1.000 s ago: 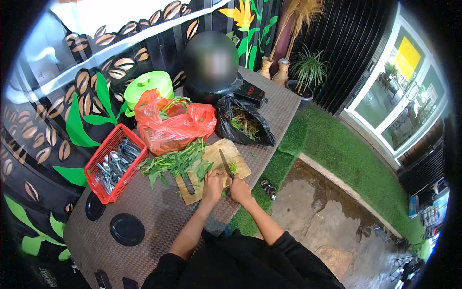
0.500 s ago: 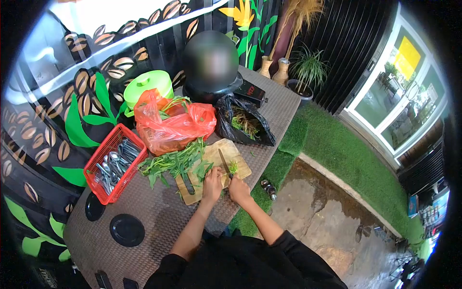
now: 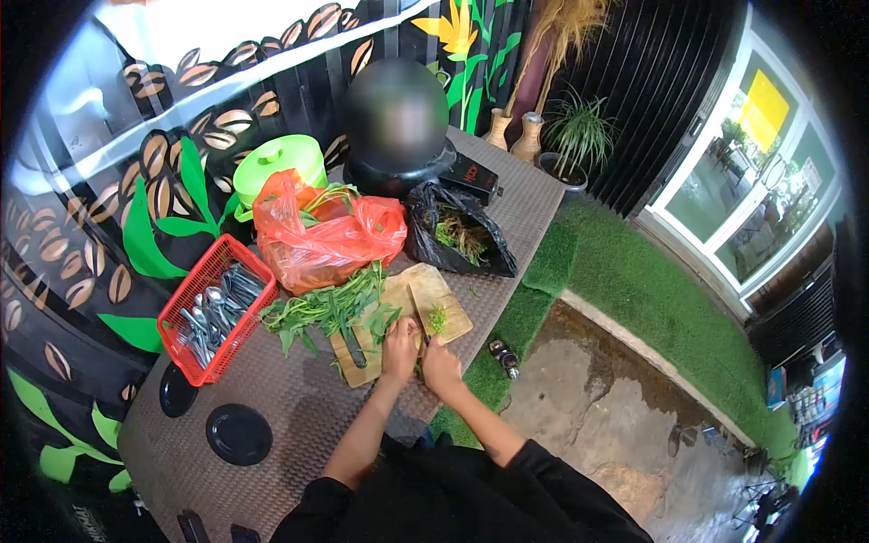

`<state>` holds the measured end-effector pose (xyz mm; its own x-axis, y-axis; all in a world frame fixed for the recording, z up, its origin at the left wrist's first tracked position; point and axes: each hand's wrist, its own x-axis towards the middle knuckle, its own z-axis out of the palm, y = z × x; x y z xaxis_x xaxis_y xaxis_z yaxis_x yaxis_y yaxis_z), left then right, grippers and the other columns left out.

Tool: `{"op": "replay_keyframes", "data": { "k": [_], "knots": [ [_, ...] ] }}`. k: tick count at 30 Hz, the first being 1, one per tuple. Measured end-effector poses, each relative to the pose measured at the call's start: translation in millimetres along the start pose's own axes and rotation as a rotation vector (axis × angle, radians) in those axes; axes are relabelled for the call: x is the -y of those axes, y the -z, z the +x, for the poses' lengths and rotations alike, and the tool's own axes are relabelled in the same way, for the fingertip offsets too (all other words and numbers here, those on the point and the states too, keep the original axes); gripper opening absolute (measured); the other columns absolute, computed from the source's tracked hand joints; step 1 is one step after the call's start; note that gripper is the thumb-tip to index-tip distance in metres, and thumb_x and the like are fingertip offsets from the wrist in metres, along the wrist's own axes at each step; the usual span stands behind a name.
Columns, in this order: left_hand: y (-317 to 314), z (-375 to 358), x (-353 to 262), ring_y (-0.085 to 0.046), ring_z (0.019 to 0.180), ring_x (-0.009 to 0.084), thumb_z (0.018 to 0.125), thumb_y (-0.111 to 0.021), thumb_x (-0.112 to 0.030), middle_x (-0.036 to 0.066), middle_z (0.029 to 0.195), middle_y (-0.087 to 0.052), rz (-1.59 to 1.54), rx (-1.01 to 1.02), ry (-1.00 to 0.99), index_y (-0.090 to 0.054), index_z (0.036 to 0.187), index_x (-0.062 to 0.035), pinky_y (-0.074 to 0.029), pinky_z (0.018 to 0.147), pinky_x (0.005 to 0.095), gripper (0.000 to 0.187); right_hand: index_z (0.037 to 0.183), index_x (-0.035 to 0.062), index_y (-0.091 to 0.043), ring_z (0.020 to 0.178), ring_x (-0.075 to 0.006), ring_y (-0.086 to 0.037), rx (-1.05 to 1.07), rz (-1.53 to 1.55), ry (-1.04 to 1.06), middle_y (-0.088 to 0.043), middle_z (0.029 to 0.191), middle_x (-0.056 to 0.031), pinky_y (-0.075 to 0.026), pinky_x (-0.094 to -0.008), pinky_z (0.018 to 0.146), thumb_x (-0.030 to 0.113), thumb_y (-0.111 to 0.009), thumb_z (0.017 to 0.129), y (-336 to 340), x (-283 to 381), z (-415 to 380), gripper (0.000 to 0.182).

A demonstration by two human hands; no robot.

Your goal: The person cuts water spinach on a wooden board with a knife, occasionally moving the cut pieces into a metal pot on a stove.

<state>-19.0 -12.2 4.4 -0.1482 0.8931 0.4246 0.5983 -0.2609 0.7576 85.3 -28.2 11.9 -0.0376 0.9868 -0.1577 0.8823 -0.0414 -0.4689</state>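
Observation:
A wooden cutting board lies near the table's right edge. My right hand is closed round the handle of a kitchen knife, whose blade points away from me across the board. Close beside the blade, my left hand has its fingers bent and pressed down on leafy green vegetable stems, mostly hidden under the fingers. Right of the blade sits a small heap of chopped green stems. A loose pile of leafy greens spreads from the board's left side onto the table.
Behind the board stand a red plastic bag and a black plastic bag of plant trimmings. On the left are a red basket of cutlery and black plates. A green lidded container stands at the back.
My right hand and the knife have shifted slightly left and toward me, closer to my left hand. The left hand stays almost in place.

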Motion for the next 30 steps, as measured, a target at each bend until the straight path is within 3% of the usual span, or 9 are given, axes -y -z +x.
{"op": "replay_keyframes", "data": {
  "k": [4, 6, 7, 10, 17, 22, 30],
  "knots": [
    [2.7, -1.9, -3.7, -0.055, 0.079, 0.0347, 0.080, -0.056, 0.003, 0.016, 0.079, -0.055, -0.034, -0.001, 0.054, -0.046, 0.086, -0.0007, -0.044, 0.068, 0.0432, 0.012, 0.103, -0.0029, -0.041, 0.076, -0.0428, -0.064, 0.037, 0.014, 0.107, -0.063, 0.080, -0.0287, -0.051, -0.0516, 0.068, 0.029, -0.043, 0.093, 11.3, -0.3, 6.6, 0.033],
    [4.2, 0.7, -1.9, -0.055, 0.079, 0.0342, 0.080, -0.057, 0.003, 0.015, 0.079, -0.055, -0.035, -0.007, 0.034, -0.046, 0.086, -0.0007, -0.044, 0.067, 0.0429, 0.013, 0.102, -0.0029, -0.043, 0.076, -0.0438, -0.063, -0.019, 0.019, 0.050, -0.063, 0.078, -0.0280, -0.051, -0.0517, 0.067, 0.027, -0.043, 0.092, 6.6, 5.3, -12.0, 0.031],
    [3.3, -0.3, -0.1, -0.055, 0.079, 0.0337, 0.080, -0.057, 0.003, 0.015, 0.079, -0.055, -0.039, -0.007, 0.023, -0.047, 0.086, -0.0007, -0.044, 0.067, 0.0425, 0.013, 0.100, -0.0026, -0.045, 0.072, -0.0401, -0.065, -0.013, -0.043, 0.009, -0.063, 0.075, -0.0254, -0.053, -0.0472, 0.061, 0.022, -0.044, 0.090, 6.4, 11.2, -14.9, 0.027],
    [4.4, -1.9, -1.5, -0.055, 0.078, 0.0337, 0.079, -0.057, 0.003, 0.015, 0.079, -0.055, -0.020, 0.010, 0.057, -0.047, 0.086, -0.0007, -0.044, 0.067, 0.0418, 0.013, 0.103, -0.0016, -0.042, 0.079, -0.0439, -0.063, 0.002, 0.022, 0.047, -0.062, 0.081, -0.0284, -0.051, -0.0522, 0.068, 0.026, -0.043, 0.091, 4.6, 6.7, 5.5, 0.030],
    [3.3, -1.2, -0.8, -0.053, 0.081, 0.0340, 0.076, -0.060, 0.003, 0.015, 0.079, -0.055, -0.048, 0.014, 0.071, -0.050, 0.083, 0.0003, -0.043, 0.073, 0.0420, 0.012, 0.109, -0.0023, -0.041, 0.075, -0.0422, -0.064, 0.018, -0.038, 0.004, -0.064, 0.077, -0.0250, -0.051, -0.0502, 0.067, 0.029, -0.044, 0.093, -1.7, 6.5, -7.8, 0.036],
    [8.7, -1.1, -4.2, -0.049, 0.096, 0.0321, 0.075, -0.063, -0.001, 0.013, 0.083, -0.057, 0.157, -0.064, 0.001, -0.056, 0.082, -0.0013, -0.040, 0.084, 0.0427, 0.010, 0.115, 0.0008, -0.040, 0.075, -0.0397, -0.065, 0.019, -0.043, 0.028, -0.065, 0.078, -0.0229, -0.052, -0.0485, 0.067, 0.028, -0.043, 0.093, 8.4, 4.0, -5.7, 0.035],
    [16.5, -9.8, -0.2, -0.050, 0.096, 0.0283, 0.078, -0.065, -0.014, 0.012, 0.089, -0.058, 0.358, 0.049, -0.111, -0.068, 0.085, -0.0008, -0.038, 0.087, 0.0386, 0.015, 0.116, 0.0002, -0.039, 0.071, -0.0411, -0.063, 0.005, -0.035, 0.077, -0.063, 0.074, -0.0240, -0.051, -0.0503, 0.063, 0.032, -0.042, 0.094, 12.1, -9.7, -6.8, 0.038]
  ]
}}
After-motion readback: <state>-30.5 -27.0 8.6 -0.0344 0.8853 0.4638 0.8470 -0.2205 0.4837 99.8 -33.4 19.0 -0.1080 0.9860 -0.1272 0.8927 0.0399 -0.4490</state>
